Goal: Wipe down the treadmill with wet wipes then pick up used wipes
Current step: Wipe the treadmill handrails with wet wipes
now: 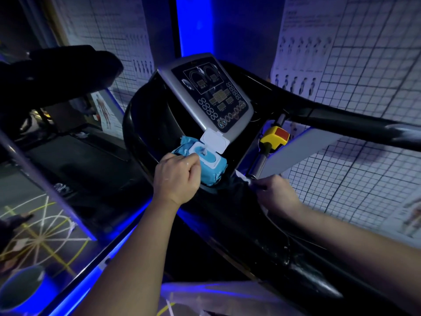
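A blue pack of wet wipes [213,168] lies on the black treadmill console tray [145,124], its white lid [215,141] flipped open. My left hand [176,179] sits at the pack's near side, fingers curled, fingertips at the white opening where a wipe tip pokes up. My right hand [276,193] grips a white wipe [242,177] against the black handrail, just right of the pack. The grey control panel [209,92] stands tilted behind the pack.
A yellow safety key with a red button [276,135] sits right of the panel. Black handrails [355,119] run along the right. Gridded posters cover the walls. A second treadmill [68,71] stands on the left, and a round bin [21,287] is at the lower left.
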Demonstrator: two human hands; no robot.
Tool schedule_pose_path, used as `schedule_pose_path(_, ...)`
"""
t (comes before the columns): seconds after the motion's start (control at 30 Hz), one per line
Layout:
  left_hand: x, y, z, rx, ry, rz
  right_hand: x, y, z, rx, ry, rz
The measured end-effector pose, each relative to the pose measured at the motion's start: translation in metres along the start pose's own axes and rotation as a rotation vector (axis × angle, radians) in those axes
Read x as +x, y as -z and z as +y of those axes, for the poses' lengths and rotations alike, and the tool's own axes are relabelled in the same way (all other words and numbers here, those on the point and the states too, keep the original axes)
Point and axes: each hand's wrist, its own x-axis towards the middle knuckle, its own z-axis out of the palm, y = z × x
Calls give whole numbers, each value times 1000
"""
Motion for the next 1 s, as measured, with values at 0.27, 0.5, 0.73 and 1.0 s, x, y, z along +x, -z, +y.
schedule_pose_path(0.27,0,1,3,15,-6,-1,17,39,8,128,-157,-74)
schedule_pose_path(0.5,1,0,0,10,26,-36,34,31,-16,453,48,152)
schedule_pose_path(0.73,0,1,0,6,12,-14,5,-5,-4,106,262,13)
schedule_pose_path(1.0,1,0,1,-15,19,-13,-39,35,26,102,398,-149)
